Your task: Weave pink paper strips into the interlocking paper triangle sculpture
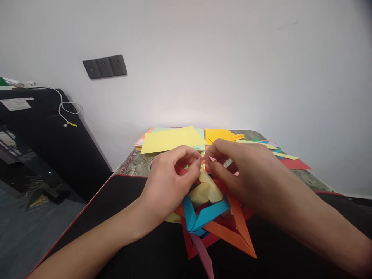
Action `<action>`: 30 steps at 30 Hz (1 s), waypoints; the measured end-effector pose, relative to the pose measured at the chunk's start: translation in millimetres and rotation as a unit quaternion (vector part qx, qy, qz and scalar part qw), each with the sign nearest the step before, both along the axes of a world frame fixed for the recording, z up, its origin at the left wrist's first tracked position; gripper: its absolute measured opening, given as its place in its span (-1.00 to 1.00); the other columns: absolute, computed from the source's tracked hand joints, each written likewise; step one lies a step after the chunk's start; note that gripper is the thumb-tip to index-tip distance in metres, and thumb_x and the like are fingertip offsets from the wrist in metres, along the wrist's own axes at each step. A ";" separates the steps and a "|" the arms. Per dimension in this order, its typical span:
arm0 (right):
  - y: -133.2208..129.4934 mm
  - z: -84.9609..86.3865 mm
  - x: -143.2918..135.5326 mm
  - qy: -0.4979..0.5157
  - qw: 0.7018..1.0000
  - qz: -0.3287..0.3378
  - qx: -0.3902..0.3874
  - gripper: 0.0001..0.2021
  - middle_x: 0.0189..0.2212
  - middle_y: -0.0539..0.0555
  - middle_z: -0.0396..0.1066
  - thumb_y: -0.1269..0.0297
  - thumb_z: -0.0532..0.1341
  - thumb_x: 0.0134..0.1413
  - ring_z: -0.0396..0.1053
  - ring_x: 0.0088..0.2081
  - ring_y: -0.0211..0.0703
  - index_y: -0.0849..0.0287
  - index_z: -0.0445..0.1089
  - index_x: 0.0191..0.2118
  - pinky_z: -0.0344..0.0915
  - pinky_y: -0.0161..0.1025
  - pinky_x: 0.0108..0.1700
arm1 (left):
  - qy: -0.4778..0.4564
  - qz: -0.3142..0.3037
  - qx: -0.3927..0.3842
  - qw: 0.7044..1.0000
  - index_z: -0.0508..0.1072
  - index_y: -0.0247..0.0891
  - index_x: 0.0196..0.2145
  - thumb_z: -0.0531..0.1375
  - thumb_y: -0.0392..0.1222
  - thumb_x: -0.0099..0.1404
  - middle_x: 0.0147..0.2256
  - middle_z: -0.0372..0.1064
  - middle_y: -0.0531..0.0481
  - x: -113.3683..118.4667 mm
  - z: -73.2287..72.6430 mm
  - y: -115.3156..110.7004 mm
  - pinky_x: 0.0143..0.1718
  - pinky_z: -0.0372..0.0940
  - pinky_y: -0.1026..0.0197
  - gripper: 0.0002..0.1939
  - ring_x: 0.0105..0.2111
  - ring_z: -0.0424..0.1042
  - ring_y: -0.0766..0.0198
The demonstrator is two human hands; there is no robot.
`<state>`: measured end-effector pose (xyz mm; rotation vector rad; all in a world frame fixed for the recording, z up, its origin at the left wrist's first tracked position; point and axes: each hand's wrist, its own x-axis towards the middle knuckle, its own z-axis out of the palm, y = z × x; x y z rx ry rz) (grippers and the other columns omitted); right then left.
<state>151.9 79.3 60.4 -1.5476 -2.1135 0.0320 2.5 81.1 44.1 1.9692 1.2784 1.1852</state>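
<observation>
A many-coloured folded paper model [213, 213] rests on the black mat [124, 217] in front of me, with blue, orange, red, cream and pink strips. My left hand [171, 178] pinches at its top, thumb and index finger together on a small bit of orange paper. Close against it, my right hand [244, 166] is closed too, with a small pink paper tip showing between thumb and fingers. The fingertips of both hands nearly touch. Both hands hide the model's upper sides.
Yellow sheets [174, 140] lie at the back of the table, orange-yellow paper [221, 135] beside them. Coloured strips and a red sheet [296, 164] are at the right. A black cabinet [52, 135] with a white cable [61, 106] stands left. The wall has sockets [105, 67].
</observation>
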 end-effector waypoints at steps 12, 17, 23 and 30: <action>1.4 -3.8 2.1 0.019 1.000 0.004 0.019 -0.84 -0.63 -0.03 0.42 0.53 0.14 -0.07 0.32 -0.63 -0.22 0.13 0.28 -0.53 -0.06 -0.33 -0.64 | 0.007 0.006 0.005 1.000 0.47 -0.24 -0.43 0.19 -0.30 0.21 -0.43 0.47 0.08 -0.8 -1.1 0.1 -0.50 0.29 0.37 -0.92 -0.49 0.41 0.39; 1.2 -5.9 3.3 0.028 0.999 0.010 0.022 -0.86 -0.62 -0.04 0.42 0.52 0.17 -0.06 0.34 -0.59 -0.21 0.13 0.28 -0.50 -0.05 -0.31 -0.60 | 0.008 0.009 0.010 1.000 0.44 -0.24 -0.45 0.19 -0.27 0.20 -0.43 0.46 0.07 -0.5 -1.2 -0.4 -0.43 0.32 0.32 -0.93 -0.42 0.43 0.33; 1.2 -8.1 6.3 0.031 0.999 0.018 0.018 -0.84 -0.61 -0.05 0.42 0.55 0.17 -0.11 0.34 -0.60 -0.22 0.12 0.29 -0.51 -0.06 -0.31 -0.61 | 0.003 0.006 0.013 1.000 0.43 -0.25 -0.45 0.18 -0.28 0.20 -0.43 0.45 0.07 0.4 -2.3 -0.2 -0.40 0.32 0.29 -0.92 -0.40 0.42 0.32; 1.1 -8.6 6.8 0.034 0.999 0.021 0.024 -0.86 -0.62 -0.06 0.42 0.52 0.17 -0.09 0.35 -0.60 -0.22 0.12 0.30 -0.51 -0.04 -0.31 -0.61 | 0.006 -0.001 0.008 1.000 0.44 -0.26 -0.45 0.19 -0.28 0.20 -0.43 0.45 0.08 1.1 -2.5 0.6 -0.41 0.32 0.33 -0.93 -0.40 0.42 0.34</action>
